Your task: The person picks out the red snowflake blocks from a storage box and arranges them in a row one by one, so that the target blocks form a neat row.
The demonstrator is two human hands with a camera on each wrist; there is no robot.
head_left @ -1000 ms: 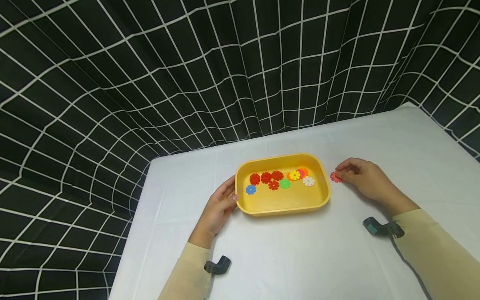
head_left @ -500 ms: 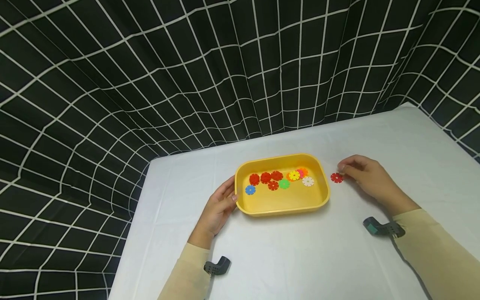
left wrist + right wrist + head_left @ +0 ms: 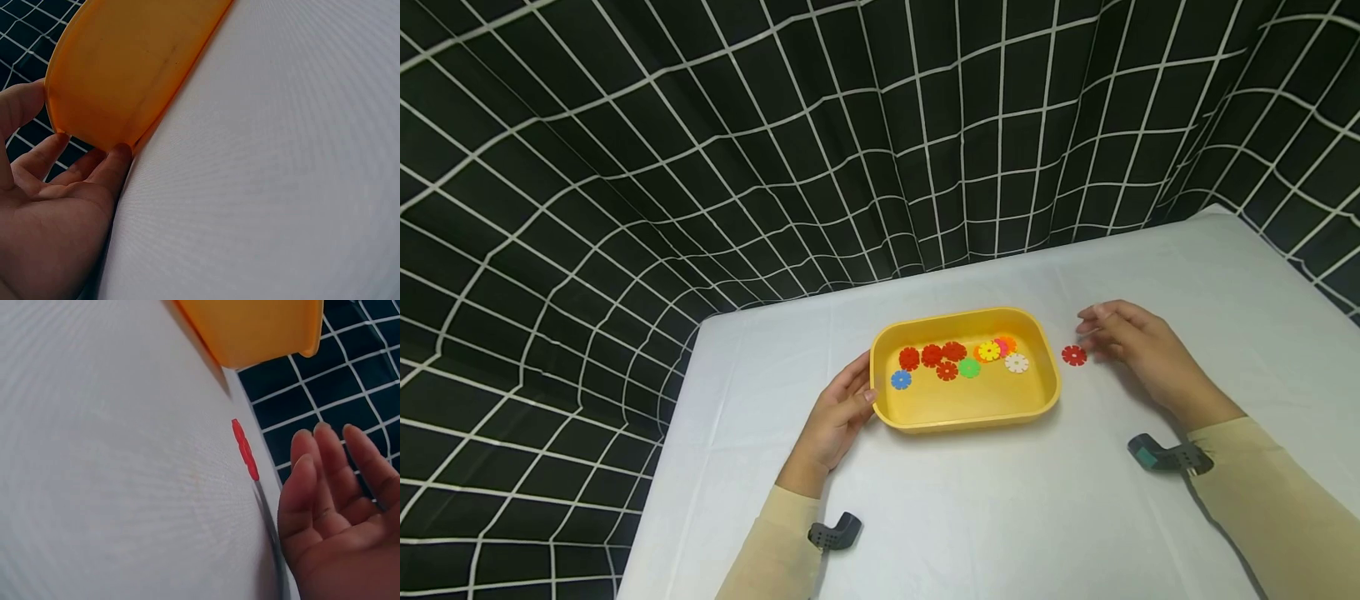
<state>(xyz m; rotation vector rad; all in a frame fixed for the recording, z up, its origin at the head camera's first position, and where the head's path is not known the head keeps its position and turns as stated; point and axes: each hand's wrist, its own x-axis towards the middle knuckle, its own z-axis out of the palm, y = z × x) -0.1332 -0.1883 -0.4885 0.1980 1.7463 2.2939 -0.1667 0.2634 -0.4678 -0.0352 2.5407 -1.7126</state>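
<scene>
At the middle of the table stands a yellow plastic bin [image 3: 966, 404] with several notched plastic discs in it. My left hand [image 3: 838, 412] holds its left end, thumb at the rim and fingers against the outer wall, as the left wrist view also shows [image 3: 62, 206]. Just right of the bin, a red notched disc [image 3: 1073, 356] lies on the cloth. My right hand [image 3: 1138, 346] hovers beside it with loosely bent fingers and nothing between them. In the right wrist view the disc [image 3: 245, 450] appears edge-on, apart from the fingertips.
Inside the bin are red discs [image 3: 909, 359], a blue disc [image 3: 901, 380], a green disc [image 3: 969, 367], a yellow disc [image 3: 988, 350] and a white disc [image 3: 1017, 362]. White cloth [image 3: 970, 517] covers the table. A black gridded curtain [image 3: 850, 150] hangs behind it.
My right hand has let go of the red disc, leaving it on the cloth, and drawn up and slightly right with its fingers spreading. The left hand and bin have stayed put.
</scene>
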